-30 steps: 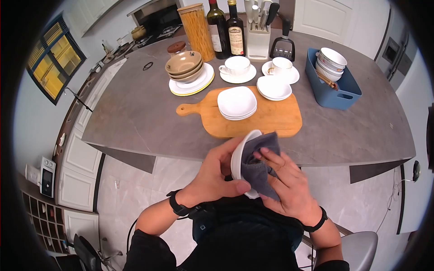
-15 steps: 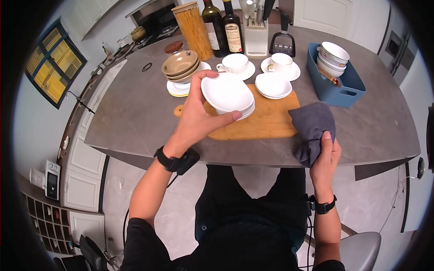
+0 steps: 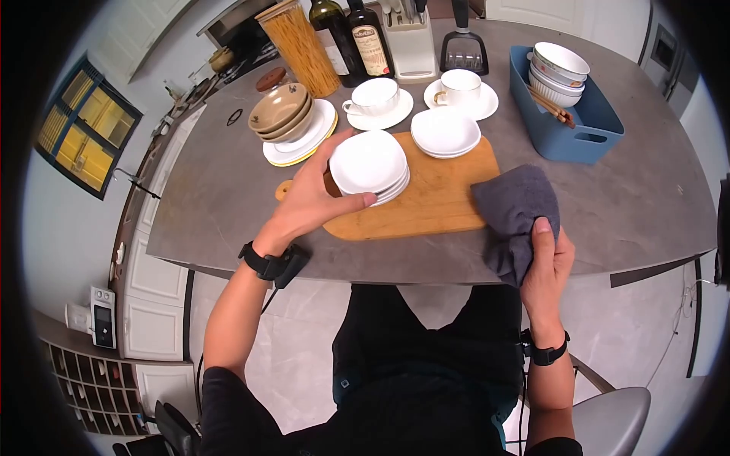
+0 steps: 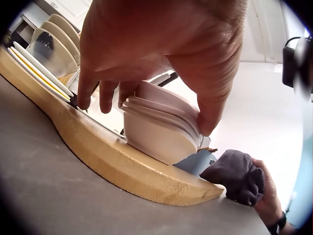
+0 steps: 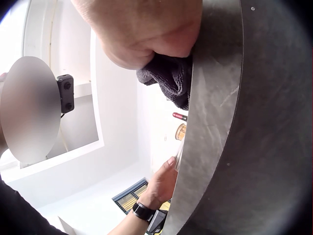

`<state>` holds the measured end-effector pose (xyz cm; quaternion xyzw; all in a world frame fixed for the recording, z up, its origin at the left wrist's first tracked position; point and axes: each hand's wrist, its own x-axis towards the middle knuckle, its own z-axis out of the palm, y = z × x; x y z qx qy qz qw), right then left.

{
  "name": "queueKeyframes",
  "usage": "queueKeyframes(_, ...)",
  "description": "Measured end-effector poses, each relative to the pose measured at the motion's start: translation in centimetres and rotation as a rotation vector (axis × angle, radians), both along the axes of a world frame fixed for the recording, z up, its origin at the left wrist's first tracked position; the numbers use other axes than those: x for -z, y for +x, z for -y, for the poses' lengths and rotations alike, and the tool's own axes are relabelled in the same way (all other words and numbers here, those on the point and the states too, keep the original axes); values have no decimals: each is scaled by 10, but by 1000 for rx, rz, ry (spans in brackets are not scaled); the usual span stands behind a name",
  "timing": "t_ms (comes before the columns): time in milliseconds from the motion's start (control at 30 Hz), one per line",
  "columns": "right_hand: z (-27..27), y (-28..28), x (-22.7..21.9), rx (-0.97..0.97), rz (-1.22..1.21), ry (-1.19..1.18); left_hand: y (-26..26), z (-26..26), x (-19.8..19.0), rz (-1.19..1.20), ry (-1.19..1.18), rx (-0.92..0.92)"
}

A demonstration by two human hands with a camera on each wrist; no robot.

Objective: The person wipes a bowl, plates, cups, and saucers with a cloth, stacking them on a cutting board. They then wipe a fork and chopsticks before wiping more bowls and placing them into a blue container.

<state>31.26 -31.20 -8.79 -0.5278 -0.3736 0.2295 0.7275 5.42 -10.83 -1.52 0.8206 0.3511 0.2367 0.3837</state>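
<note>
My left hand [image 3: 304, 201] spans the stack of white square bowls [image 3: 369, 161], thumb on the near rim and fingers at the far left side. The stack stands on the left part of the wooden board [image 3: 449, 201]; in the left wrist view, the thumb and fingers of the hand [image 4: 161, 44] lie on opposite sides of the bowls [image 4: 156, 137]. My right hand [image 3: 546, 273] grips a bunched dark grey cloth [image 3: 521, 199], thumb on top, at the board's right. The right wrist view shows the cloth [image 5: 168, 81] partly hidden under the hand [image 5: 146, 29].
Other white dishes [image 3: 445, 131] sit on the board's far right. Behind are two cups on saucers [image 3: 380, 120], brown bowls [image 3: 280, 110] on plates, a pasta jar [image 3: 300, 49], bottles [image 3: 371, 45] and a knife block [image 3: 411, 45]. A blue bin [image 3: 566, 140] holding bowls stands right.
The bowl held close to the body has gone onto the stack on the board, with my left hand still around it. My right hand has moved right with the cloth, away from the bowl.
</note>
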Motion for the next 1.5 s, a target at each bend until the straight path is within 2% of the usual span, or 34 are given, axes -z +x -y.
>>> queueKeyframes(233, 0, 0, -3, -17, -7, -1, -7, -8, -9, -90, 24, 27)
queueKeyframes(300, -2, -1, -3, -13, -14, 5, -6, -12, -12, -162, 150, 92)
queueKeyframes(400, 1, 1, -2, -21, 1, -20, 0, -11, -22, -195, 56, 125)
queueKeyframes(633, 3, 4, 2, -65, 26, -43, 13, -4, -36, -196, 111, 124)
queueKeyframes(700, 1, 2, 1, -61, 17, -33, 31, -6, -37, -113, 387, 107)
queueKeyframes(733, 0, 1, 0, -56, 8, -24, 43, -7, -39, -108, 388, 98)
queueKeyframes(800, -1, 1, -2, -54, 29, -25, 72, -5, -41, -235, 570, 236)
queueKeyframes(833, -1, 2, -2, -40, 42, -26, 84, -1, -38, -228, 573, 231)
queueKeyframes(900, -2, 3, -1, -43, 28, -42, 106, 6, -31, -460, 754, 288)
queueKeyframes(933, -1, 3, 0, -43, 5, -59, 110, 6, -29, -452, 760, 297)
queueKeyframes(1000, -2, 3, -1, -33, 6, -49, 121, 3, -27, -633, 846, 293)
queueKeyframes(1067, -3, 1, -4, -25, 2, -36, 123, -1, -24, -615, 929, 305)
queueKeyframes(1133, -4, -2, -8, -20, -32, -14, 122, -2, -23, -575, 823, 250)
queueKeyframes(1267, -5, 1, -6, -31, 6, 22, 114, 1, -29, -498, 820, 205)
queueKeyframes(1367, -6, 4, -3, -17, -19, -27, 106, 4, -43, -227, 729, 103)
queueKeyframes(1400, -7, 6, -1, 9, -82, 17, 103, 8, -47, -221, 734, 101)
queueKeyframes(1467, -6, 3, -13, 41, -142, 64, 97, 28, -60, 97, 342, 82)
queueKeyframes(1500, -1, -10, -35, 86, -56, 94, 94, 49, -74, 71, 177, 99)
